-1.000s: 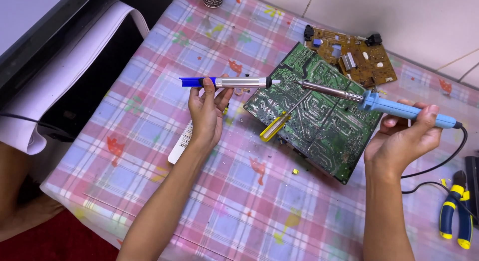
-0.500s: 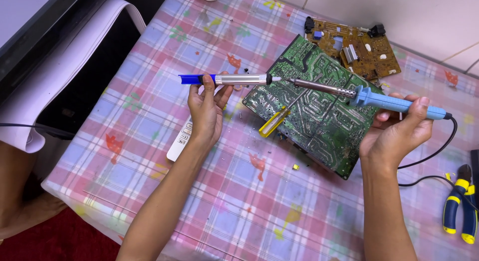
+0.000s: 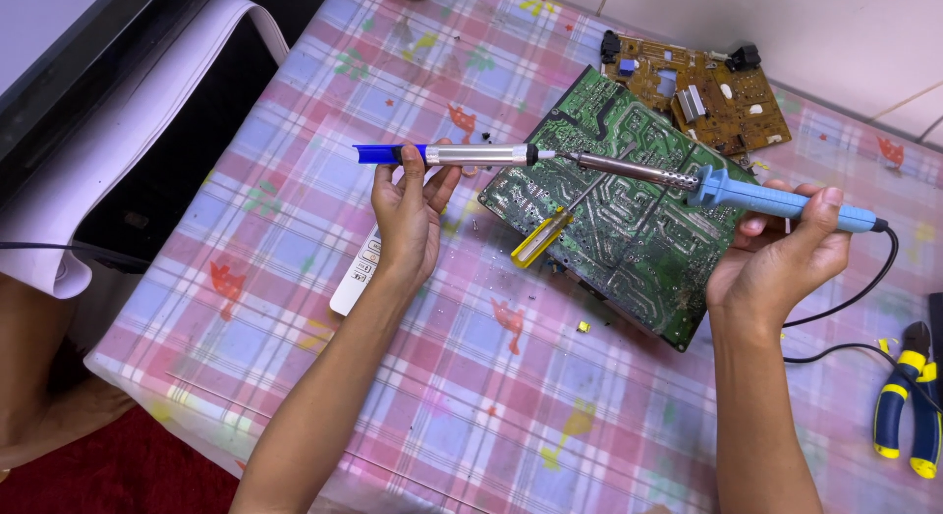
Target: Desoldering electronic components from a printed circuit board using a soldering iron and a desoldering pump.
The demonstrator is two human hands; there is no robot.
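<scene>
Left hand (image 3: 408,214) grips the suction pump (image 3: 447,154) lying level, nozzle pointing right, tip-to-tip with the soldering iron (image 3: 722,187) clasped in the right hand (image 3: 776,258), both above the green circuit board (image 3: 629,229).

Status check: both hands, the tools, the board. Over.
Left hand grips desoldering pump; right hand grips soldering iron. Tool tips meet above green circuit board. Yellow-handled screwdriver lies on board.
</scene>
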